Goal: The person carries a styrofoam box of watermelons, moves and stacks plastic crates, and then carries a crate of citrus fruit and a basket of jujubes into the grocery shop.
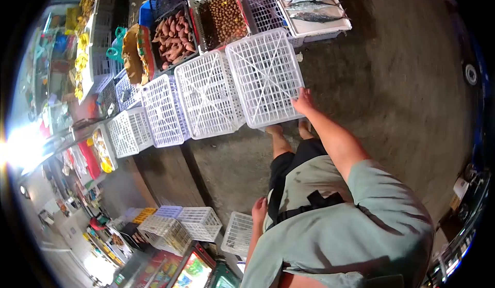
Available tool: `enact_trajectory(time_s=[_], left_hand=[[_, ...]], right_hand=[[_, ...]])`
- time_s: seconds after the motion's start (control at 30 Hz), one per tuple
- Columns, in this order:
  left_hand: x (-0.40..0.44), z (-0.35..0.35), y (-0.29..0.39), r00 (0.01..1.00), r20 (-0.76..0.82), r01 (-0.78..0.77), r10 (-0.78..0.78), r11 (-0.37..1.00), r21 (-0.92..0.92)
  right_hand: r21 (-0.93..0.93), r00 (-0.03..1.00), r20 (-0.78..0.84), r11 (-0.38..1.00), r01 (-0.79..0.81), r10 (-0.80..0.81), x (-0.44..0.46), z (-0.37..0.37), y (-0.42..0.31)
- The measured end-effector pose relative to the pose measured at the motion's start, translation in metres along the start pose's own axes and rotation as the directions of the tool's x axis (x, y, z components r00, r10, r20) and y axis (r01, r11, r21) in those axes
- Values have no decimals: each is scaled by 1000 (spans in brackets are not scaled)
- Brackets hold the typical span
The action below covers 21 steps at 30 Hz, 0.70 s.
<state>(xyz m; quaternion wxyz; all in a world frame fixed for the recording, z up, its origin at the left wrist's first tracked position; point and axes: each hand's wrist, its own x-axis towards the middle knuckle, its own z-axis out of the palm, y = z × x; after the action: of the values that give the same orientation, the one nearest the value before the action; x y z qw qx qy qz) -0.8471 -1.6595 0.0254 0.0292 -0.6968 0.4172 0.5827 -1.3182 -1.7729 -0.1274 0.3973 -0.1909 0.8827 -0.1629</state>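
My right hand [304,101] grips the near right edge of an upside-down white plastic crate [265,76], its fingers closed around the rim. The lattice base of this crate faces up. Right beside it stands a second white crate [209,94], also base up. My left hand [259,210] hangs low by my side, away from the crates, its fingers curled and nothing visible in them. Near it on the floor is another white crate [238,234].
Beyond the crates are a tray of fish [309,17], a crate of small round brown produce [221,22] and sweet potatoes [174,39]. More crates [164,111] continue leftward. Stacked baskets [198,223] and a lit display cooler [193,272] stand lower left. Concrete floor [392,92] lies to the right.
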Motion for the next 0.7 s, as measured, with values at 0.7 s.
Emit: enact_trajectory(time_s=[0.7], left_hand=[[309,10,231,846,-53,-379,531,667,642]], right_hand=[[137,845,-461,919,369,-270,-22,-49,13]])
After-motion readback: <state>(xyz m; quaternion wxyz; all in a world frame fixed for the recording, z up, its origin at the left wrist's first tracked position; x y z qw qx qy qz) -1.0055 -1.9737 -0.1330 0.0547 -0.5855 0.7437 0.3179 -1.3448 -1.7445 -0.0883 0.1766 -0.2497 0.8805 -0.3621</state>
